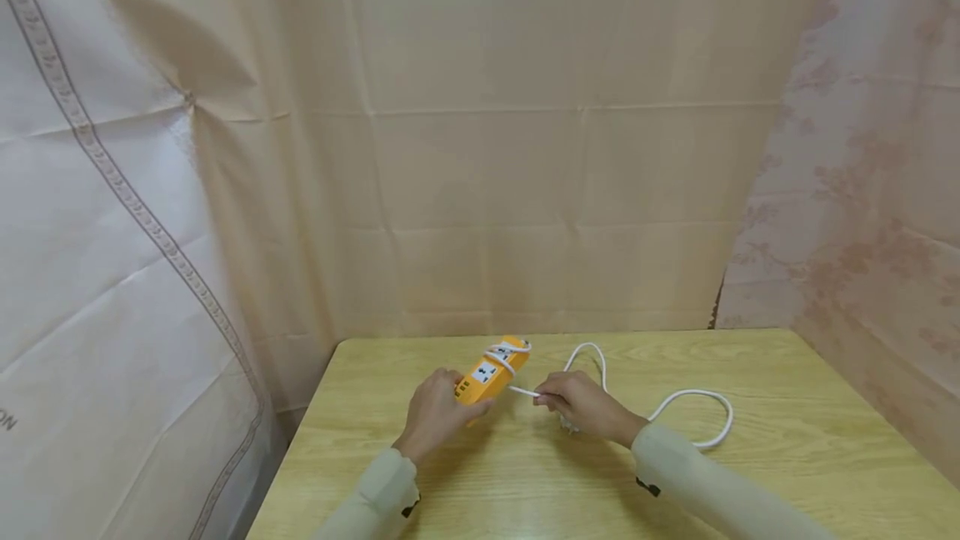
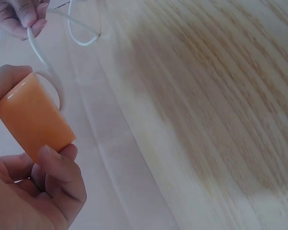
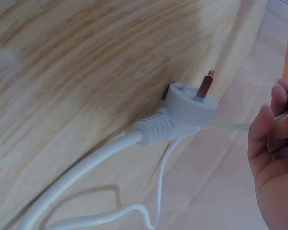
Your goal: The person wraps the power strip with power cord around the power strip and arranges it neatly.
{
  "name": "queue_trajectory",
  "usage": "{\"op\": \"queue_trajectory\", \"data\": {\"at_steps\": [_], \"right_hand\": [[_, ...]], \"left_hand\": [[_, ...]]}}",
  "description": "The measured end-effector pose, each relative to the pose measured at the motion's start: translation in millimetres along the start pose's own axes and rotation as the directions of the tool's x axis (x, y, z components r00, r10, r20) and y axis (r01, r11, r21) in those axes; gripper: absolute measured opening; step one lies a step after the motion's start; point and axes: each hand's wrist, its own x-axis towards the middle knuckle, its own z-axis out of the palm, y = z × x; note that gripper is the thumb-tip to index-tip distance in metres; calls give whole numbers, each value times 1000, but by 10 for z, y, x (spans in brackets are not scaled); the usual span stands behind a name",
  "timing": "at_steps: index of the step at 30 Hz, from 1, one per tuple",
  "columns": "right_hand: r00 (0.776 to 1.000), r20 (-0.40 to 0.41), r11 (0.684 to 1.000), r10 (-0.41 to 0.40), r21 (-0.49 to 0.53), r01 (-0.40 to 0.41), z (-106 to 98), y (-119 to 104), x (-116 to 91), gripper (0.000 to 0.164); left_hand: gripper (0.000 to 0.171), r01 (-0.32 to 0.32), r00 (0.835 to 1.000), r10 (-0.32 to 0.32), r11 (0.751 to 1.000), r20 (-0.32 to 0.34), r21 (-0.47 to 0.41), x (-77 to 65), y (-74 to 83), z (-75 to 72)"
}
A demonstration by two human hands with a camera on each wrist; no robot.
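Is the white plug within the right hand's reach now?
Probably yes: the plug lies close to the right hand, unblocked in the right wrist view, but that hand pinches the cord and might need to release it.

We can read only the slanting letters "NO" [image 1: 7, 419] on the pale sheet [image 1: 97, 282], well to the left of the left hand [image 1: 437, 411]; the repeated marks along its band [image 1: 167, 245] we cannot make out.

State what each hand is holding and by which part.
The left hand grips the orange power strip by its near end; the right hand pinches the white cord along the stretch leading off the strip.
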Motion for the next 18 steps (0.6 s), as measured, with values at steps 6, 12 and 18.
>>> {"op": "queue_trajectory", "data": {"at_steps": [6,12,18], "right_hand": [[1000,-8,1000,13,-26,-13,-33,-61,37,14],[997,-61,997,-50,-57,47,-31,-65,24,10],[989,-74,985,-126,-128,116,6,-46,6,8]], "left_hand": [[59,-1,1000,1,1000,30,4,-21,-19,-18],[49,-46,993,45,999,112,4,-51,-39,-48],[48,-85,979,76,996,189,40,-74,-42,-83]]}}
